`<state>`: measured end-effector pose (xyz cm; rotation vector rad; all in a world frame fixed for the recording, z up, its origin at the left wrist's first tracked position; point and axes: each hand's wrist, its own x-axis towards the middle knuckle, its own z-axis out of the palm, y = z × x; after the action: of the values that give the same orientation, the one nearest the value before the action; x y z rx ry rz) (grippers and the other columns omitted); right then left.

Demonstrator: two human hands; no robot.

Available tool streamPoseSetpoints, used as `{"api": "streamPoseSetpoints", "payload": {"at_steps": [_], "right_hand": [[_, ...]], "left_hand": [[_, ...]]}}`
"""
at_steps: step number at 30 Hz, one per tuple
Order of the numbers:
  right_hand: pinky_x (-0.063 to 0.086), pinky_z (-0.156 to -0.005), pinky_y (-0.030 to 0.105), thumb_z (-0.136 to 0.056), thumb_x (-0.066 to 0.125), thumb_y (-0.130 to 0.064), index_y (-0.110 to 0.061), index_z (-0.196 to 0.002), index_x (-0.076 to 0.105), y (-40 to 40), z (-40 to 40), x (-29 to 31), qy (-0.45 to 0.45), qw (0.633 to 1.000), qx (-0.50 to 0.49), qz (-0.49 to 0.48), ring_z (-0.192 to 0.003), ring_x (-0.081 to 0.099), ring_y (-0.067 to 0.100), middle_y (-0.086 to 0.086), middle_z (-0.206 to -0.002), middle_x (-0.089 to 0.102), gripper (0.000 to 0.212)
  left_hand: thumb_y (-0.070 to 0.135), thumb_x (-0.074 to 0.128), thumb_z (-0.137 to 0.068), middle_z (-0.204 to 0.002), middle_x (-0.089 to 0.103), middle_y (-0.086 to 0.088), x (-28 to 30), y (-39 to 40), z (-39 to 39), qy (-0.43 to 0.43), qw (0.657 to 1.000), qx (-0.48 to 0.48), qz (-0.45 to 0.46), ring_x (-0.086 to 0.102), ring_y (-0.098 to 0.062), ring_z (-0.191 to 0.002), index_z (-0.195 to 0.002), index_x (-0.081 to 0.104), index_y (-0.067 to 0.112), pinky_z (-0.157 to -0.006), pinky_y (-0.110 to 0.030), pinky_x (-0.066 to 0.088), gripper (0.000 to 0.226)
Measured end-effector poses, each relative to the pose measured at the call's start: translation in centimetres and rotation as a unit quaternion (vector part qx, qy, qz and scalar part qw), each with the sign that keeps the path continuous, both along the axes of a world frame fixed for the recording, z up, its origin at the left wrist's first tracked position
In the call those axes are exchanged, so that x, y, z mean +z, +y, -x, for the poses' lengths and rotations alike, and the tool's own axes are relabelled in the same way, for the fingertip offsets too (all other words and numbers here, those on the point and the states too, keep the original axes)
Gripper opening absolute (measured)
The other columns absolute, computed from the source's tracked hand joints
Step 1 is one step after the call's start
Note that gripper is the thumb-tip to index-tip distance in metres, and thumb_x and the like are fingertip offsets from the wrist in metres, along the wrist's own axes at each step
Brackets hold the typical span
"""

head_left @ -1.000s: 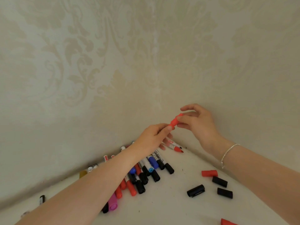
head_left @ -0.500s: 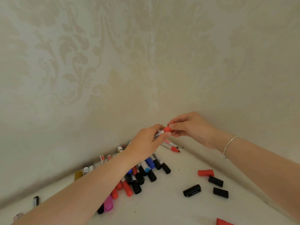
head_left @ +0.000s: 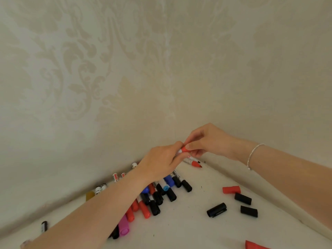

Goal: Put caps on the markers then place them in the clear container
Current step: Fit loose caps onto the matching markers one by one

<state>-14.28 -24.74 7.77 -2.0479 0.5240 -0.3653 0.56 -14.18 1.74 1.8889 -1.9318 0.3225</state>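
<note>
The left hand (head_left: 161, 163) is gripping a marker (head_left: 179, 151) while the right hand (head_left: 206, 142) is pinching its red cap (head_left: 184, 149) between them; loose caps (head_left: 231, 189) are lying below the right hand.

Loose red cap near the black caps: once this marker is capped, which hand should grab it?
Right, probably. The loose red cap lies on the right hand's side, beside the black caps. The left hand grips the marker and would have to cross over.
</note>
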Motion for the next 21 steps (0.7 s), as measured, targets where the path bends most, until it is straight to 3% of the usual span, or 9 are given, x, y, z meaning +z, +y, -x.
{"api": "streamPoseSetpoints", "payload": {"at_steps": [2,5,9,11,15,21], "right_hand": [[0.057,-0.062,0.019,-0.085,0.068,-0.008,-0.001,-0.104,0.067,-0.4,-0.6,-0.8,0.041,0.998,-0.024,0.032,-0.067,0.064,0.016,0.02,-0.092,0.07,0.02],[0.053,-0.073,0.026,-0.086,0.057,-0.009,-0.014,-0.111,0.063,-1.4,-0.4,-1.5,0.141,0.975,-0.063,0.161,-0.085,0.062,0.021,0.006,-0.097,0.064,0.026],[0.048,-0.081,0.028,-0.083,0.056,-0.005,-0.012,-0.115,0.064,-1.4,1.5,-1.7,0.329,0.914,0.007,0.236,-0.095,0.058,0.02,0.005,-0.109,0.063,0.034],[0.047,-0.08,0.026,-0.081,0.06,-0.006,-0.013,-0.117,0.063,-1.0,2.3,-2.1,0.379,0.895,0.039,0.232,-0.089,0.055,0.016,-0.002,-0.098,0.061,0.037],[0.042,-0.062,0.021,-0.078,0.062,-0.008,-0.012,-0.116,0.062,-0.3,3.1,-3.7,0.419,0.871,0.064,0.248,-0.064,0.048,0.008,-0.008,-0.073,0.051,0.039],[0.035,-0.049,0.013,-0.087,0.051,-0.001,-0.01,-0.117,0.06,-0.3,3.1,-5.6,0.401,0.861,0.063,0.308,-0.061,0.044,0.007,-0.004,-0.082,0.05,0.033]], "left_hand": [[0.053,0.024,-0.096,-0.072,0.05,0.017,-0.1,0.0,-0.6,-0.022,0.999,0.001,-0.025,0.052,-0.005,-0.063,-0.111,0.051,0.026,-0.059,-0.021,0.043,0.041],[0.031,0.042,-0.098,-0.091,0.059,0.011,-0.7,0.5,-2.1,0.028,0.997,0.007,-0.07,0.054,-0.007,-0.079,-0.119,0.056,0.028,-0.073,-0.026,0.045,0.026],[0.022,0.047,-0.093,-0.096,0.058,0.007,-2.0,2.1,-4.1,0.051,0.991,0.034,-0.116,0.053,-0.011,-0.089,-0.113,0.066,0.025,-0.085,-0.032,0.043,0.028],[0.017,0.049,-0.092,-0.099,0.06,0.007,-2.2,2.5,-4.3,0.068,0.988,0.042,-0.129,0.054,-0.012,-0.092,-0.11,0.069,0.022,-0.088,-0.034,0.044,0.028],[0.005,0.05,-0.088,-0.103,0.062,0.008,-2.3,2.8,-4.1,0.087,0.985,0.047,-0.143,0.055,-0.009,-0.095,-0.102,0.071,0.022,-0.09,-0.029,0.043,0.03],[0.001,0.044,-0.088,-0.096,0.062,0.007,-2.1,2.7,-4.0,0.106,0.978,0.076,-0.16,0.056,-0.011,-0.089,-0.088,0.07,0.021,-0.086,-0.027,0.043,0.033]]}}
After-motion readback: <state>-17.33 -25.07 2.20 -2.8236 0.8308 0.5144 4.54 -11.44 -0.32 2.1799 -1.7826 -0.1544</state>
